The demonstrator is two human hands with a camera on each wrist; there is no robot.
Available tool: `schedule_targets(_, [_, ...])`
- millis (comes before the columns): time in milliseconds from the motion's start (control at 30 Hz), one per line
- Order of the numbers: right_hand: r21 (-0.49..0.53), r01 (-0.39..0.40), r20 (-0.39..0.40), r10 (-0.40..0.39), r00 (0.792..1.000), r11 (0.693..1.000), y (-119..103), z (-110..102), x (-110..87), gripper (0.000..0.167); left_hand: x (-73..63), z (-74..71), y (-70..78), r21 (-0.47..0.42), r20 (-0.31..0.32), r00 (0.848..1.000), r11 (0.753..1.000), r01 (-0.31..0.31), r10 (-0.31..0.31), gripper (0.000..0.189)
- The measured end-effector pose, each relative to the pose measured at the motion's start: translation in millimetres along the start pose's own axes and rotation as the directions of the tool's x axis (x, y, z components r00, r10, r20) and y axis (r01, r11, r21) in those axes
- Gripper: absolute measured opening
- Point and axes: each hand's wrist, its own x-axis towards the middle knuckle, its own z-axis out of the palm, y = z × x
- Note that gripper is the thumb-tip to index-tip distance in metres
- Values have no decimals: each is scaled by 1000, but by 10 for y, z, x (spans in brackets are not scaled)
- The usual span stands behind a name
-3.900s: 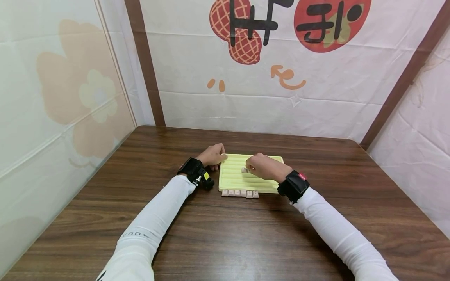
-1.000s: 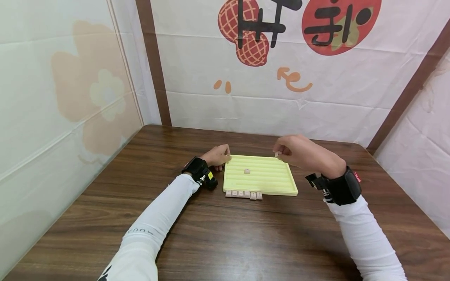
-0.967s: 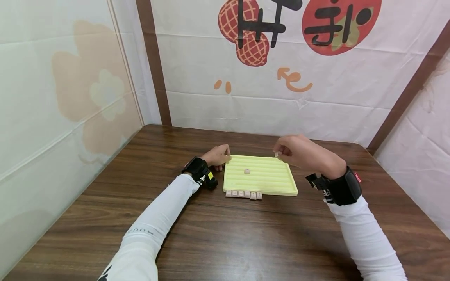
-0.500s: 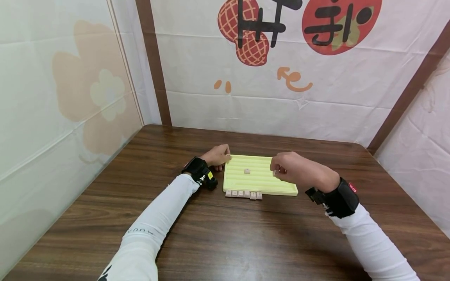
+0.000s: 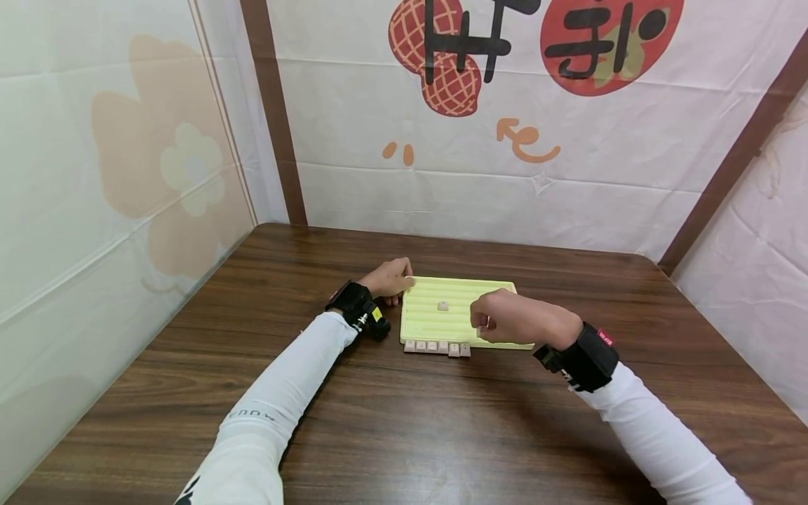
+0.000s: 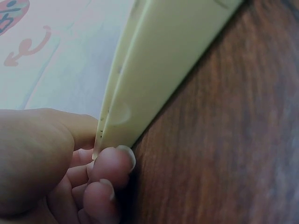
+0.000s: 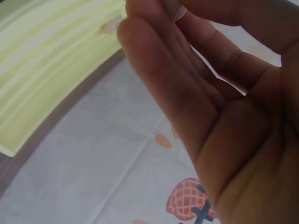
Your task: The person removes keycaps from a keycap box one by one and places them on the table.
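Observation:
A pale yellow ridged tray (image 5: pixel 421 324) lies on the table, with one small pinkish keycap (image 5: pixel 443 306) sitting on its ridges. My left hand (image 5: pixel 388 278) pinches the tray's far left corner; the left wrist view shows thumb and fingertips on the tray wall (image 6: pixel 154 65). Over the tray's right half, my right hand (image 5: pixel 514 315) holds its thumb and fingers together, pinching a small pale keycap mostly hidden by the fingers. In the right wrist view that hand (image 7: pixel 201 98) overlaps the tray's edge, and the lone keycap (image 7: pixel 111 25) shows beyond the fingertips.
Several keycaps (image 5: pixel 432 346) line the tray's near edge on the left, two of them slightly nearer to me. Dark wood table (image 5: pixel 404 421) surrounds the tray. A printed white cloth (image 5: pixel 353 189) hangs behind the table, with another on each side.
My right hand left the lone keycap on the tray and went to the far right edge; over the last second it has moved nearer and left over the tray. The left hand keeps its grip.

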Motion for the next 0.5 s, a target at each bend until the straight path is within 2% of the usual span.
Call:
schedule_targets(167, [-1,-4,61,4,998,1000,36,79,62,13,-21,-2,21,13,-6,1000,1000,-8,8,14])
schedule_targets(500, [39,-38,139,32,990,999,49,191,129,13,32,13,-9,36,-20,1000,999,20,-20,16])
